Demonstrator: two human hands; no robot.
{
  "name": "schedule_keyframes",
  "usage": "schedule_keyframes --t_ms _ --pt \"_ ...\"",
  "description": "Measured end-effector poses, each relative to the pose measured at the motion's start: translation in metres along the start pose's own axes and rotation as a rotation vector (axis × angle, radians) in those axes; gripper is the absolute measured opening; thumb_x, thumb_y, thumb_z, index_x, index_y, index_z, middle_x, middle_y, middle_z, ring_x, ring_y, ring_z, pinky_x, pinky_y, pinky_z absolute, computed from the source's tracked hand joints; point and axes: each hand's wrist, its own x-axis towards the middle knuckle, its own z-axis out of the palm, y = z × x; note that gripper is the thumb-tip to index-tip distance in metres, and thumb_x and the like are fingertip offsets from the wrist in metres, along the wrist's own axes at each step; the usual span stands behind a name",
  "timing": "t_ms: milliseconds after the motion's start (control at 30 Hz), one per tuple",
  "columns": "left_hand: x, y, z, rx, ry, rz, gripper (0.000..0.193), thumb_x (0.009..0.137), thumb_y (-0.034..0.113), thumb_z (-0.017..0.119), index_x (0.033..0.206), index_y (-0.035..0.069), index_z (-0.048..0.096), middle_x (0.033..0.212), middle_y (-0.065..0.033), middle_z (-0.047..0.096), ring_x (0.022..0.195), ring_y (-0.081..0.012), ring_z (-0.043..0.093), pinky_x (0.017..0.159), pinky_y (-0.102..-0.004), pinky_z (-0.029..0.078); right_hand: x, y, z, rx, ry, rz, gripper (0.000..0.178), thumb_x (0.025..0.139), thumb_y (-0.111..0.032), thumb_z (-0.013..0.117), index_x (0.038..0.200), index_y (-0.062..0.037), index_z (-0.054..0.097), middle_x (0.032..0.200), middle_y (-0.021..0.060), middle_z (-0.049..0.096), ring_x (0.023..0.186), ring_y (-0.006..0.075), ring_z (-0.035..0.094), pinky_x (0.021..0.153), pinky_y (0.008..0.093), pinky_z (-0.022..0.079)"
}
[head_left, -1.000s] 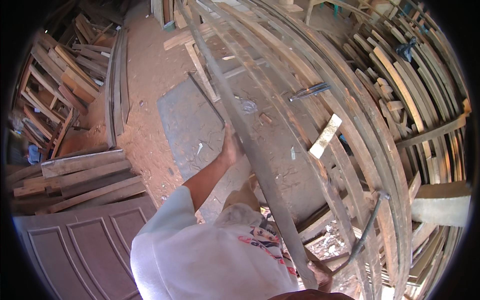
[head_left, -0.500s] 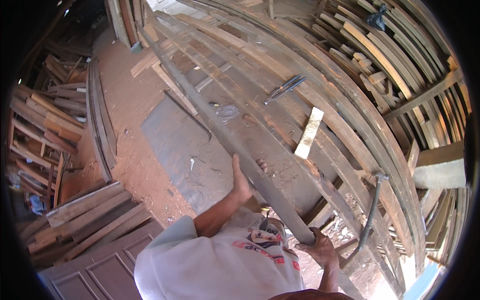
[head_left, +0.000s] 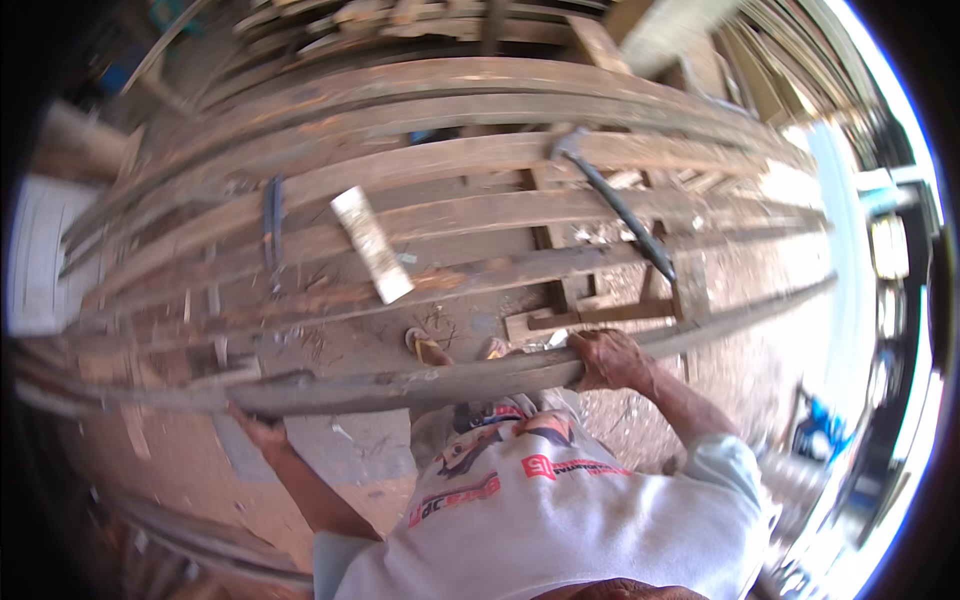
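Nearest the viewer, a long dark wooden plank (head_left: 420, 385) runs crosswise before the body, held at both ends: the left hand (head_left: 262, 432) grips it from below with the arm stretched out to the side, and the right hand (head_left: 612, 358) is closed over its top edge with the elbow bent. Beyond it lies a stack of weathered boards (head_left: 480, 170), on which rest a short pale wood offcut (head_left: 372, 244) and a dark metal bar (head_left: 612, 205).
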Motion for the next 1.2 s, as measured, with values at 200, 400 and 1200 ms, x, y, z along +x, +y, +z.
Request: schedule_keyframes --t_ms 200,400,1200 --pt "0.013 -0.009 0.012 0.068 0.101 -0.017 0.073 0.097 0.048 0.065 0.153 0.008 0.042 0.153 -0.0199 0.045 0.136 -0.0395 0.048 0.106 -0.0611 0.048 -0.036 0.004 -0.037 0.047 -0.103 0.108 0.059 0.069 -0.039 0.086 0.107 -0.0021 0.061 0.105 0.0194 0.068 0.1 0.0412 0.068 0.088 0.0498 0.053" --pt "0.065 -0.05 -0.038 0.603 -0.014 0.371 0.075 0.098 0.051 0.062 0.152 0.004 0.041 0.147 -0.0231 0.048 0.132 -0.0386 0.052 0.111 -0.0556 0.044 -0.024 0.018 -0.053 0.024 -0.168 0.194 0.072 0.071 -0.047 0.084 0.121 -0.0009 0.062 0.115 0.0204 0.064 0.113 0.0395 0.063 0.099 0.0531 0.047" --pt "-0.177 -0.028 0.263 0.03 -0.147 -0.143 0.067 0.097 0.051 0.067 0.143 0.004 0.051 0.135 -0.0092 0.058 0.124 -0.0226 0.057 0.105 -0.042 0.048 -0.08 0.13 -0.152 -0.342 0.591 0.356 0.086 0.066 -0.054 0.086 0.123 -0.0001 0.053 0.116 0.0214 0.057 0.114 0.044 0.052 0.099 0.0556 0.04"
